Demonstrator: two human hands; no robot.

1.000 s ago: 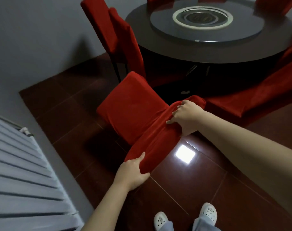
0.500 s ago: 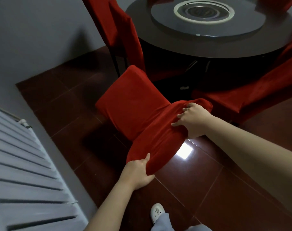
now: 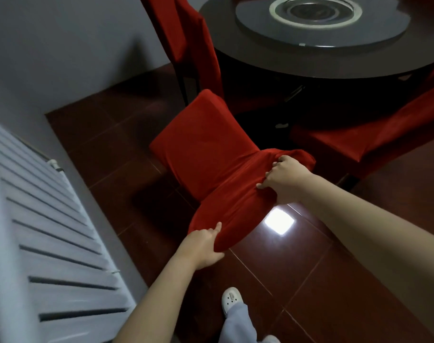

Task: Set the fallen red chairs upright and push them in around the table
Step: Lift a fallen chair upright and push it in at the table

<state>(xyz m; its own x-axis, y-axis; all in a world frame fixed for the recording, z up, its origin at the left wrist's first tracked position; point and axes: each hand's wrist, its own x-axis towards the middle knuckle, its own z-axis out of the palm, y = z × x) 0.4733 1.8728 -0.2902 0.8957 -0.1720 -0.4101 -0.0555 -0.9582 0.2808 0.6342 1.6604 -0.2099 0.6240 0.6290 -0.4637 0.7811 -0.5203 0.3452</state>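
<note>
Red chair (image 3: 211, 154) backrest sits clamped in both grips: left hand (image 3: 203, 247) nearer, right hand (image 3: 286, 180) farther.

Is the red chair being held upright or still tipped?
Upright: the red chair shows its seat facing up, both hands gripping its backrest top.

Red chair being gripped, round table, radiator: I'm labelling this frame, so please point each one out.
red chair (image 3: 206, 147): head view, middle of its seat.
round table (image 3: 334, 63): head view, dark top near the front edge.
radiator (image 3: 45, 243): head view, white slats.
</note>
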